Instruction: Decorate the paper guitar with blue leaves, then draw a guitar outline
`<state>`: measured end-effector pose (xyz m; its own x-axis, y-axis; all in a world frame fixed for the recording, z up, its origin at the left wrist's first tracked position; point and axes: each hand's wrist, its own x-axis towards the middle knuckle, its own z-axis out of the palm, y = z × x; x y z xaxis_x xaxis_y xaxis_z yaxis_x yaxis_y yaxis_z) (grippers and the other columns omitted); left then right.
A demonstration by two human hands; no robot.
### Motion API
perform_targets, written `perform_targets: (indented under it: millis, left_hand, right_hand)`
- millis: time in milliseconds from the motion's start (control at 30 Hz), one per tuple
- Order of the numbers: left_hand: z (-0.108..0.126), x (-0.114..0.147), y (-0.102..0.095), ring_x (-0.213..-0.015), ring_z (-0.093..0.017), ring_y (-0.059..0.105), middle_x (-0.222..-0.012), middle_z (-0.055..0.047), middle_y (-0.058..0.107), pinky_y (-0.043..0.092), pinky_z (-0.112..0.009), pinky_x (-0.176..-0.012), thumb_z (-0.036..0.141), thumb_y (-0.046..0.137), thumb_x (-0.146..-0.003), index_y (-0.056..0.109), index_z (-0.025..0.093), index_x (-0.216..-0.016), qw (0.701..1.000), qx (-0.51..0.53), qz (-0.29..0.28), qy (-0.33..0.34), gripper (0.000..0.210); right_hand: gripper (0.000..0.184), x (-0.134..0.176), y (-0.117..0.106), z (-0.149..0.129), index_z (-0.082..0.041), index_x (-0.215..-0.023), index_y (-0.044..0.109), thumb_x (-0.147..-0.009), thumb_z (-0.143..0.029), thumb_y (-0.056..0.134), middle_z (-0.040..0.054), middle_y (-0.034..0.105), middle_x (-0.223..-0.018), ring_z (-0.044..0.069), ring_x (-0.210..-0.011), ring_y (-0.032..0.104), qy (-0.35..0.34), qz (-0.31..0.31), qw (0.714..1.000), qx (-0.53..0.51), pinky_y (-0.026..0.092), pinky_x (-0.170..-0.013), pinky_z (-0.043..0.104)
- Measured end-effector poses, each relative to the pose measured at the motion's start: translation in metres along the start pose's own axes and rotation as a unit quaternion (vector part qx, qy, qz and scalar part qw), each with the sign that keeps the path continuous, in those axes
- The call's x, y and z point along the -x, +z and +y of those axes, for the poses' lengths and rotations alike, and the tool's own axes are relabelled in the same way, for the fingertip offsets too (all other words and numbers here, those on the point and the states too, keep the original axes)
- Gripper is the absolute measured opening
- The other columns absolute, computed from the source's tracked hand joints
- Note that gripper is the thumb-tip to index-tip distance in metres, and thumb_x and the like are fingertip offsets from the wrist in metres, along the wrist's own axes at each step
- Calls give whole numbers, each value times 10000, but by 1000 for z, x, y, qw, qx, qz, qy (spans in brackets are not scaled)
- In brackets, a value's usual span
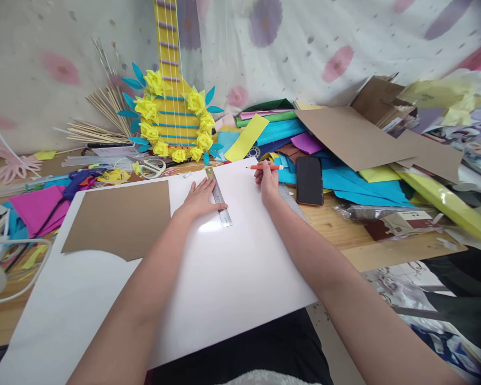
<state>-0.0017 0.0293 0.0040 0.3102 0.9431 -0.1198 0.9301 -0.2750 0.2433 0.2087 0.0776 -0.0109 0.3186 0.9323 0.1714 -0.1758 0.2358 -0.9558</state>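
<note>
My left hand (201, 199) lies spread over a metal ruler (219, 199), pressing it flat on a large white sheet (232, 272). The thumb reaches across the ruler's middle. In my right hand (268, 181) is an orange pen (270, 167), held roughly level above the sheet's far right part, its tip pointing left. On the left half of the sheet rests a brown cardboard piece (122, 218) with a curved lower edge. No drawn line can be made out on the white surface.
A yellow guitar-shaped craft (172, 117) with paper flowers stands at the back. Scissors (152, 167) lie beyond the sheet. To the right are a phone (310, 181), blue felt sheets (356, 187) and cardboard (353, 133). A white cable-like loop (36, 291) is at the left.
</note>
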Motion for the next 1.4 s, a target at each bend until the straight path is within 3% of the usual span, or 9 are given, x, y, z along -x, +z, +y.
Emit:
perform_targets:
  millis: [500,700,900,1167,1400]
  left_hand:
    - [-6,4,-2,-1438,-246,79,-1559,-77,106,3,-463,-1155,698,469,-728,139,200,-1491,1000,-13,6,5,968]
    - [-2,2,-3,-1438,-254,69,-1555,-92,110,-16,-463,-1152,688,479,-732,152,170,-1488,1000,-17,7,11,973]
    - [1,0,-2,-1438,-240,71,-1555,-94,107,-12,-463,-1153,686,479,-733,154,164,-1486,1000,-15,6,13,972]
    - [-1,1,0,-1437,-249,85,-1555,-96,113,10,-458,-1156,703,466,-730,153,157,-1486,1000,-14,4,17,984]
    - [-3,0,1,-1434,-263,100,-1555,-85,119,20,-474,-1154,717,469,-720,153,168,-1487,1000,-16,6,21,995]
  right_hand:
    - [405,-2,1,2,-212,-762,443,-797,-613,491,-75,474,-527,39,-358,366,14,4,1000,-8,251,-341,174]
    - [316,-7,-1,5,-232,-847,396,-819,-536,482,-87,504,-676,19,-358,378,14,92,994,-56,268,-323,163]
    - [308,-15,-10,0,-231,-853,376,-838,-530,448,-94,490,-652,18,-367,392,17,152,985,-82,303,-337,151]
    - [325,-13,-11,0,-229,-854,385,-831,-541,473,-94,527,-645,15,-326,373,28,120,989,-78,259,-315,163]
    - [314,-12,-8,-2,-224,-846,401,-845,-530,471,-99,469,-591,31,-339,366,44,107,991,-67,240,-316,167]
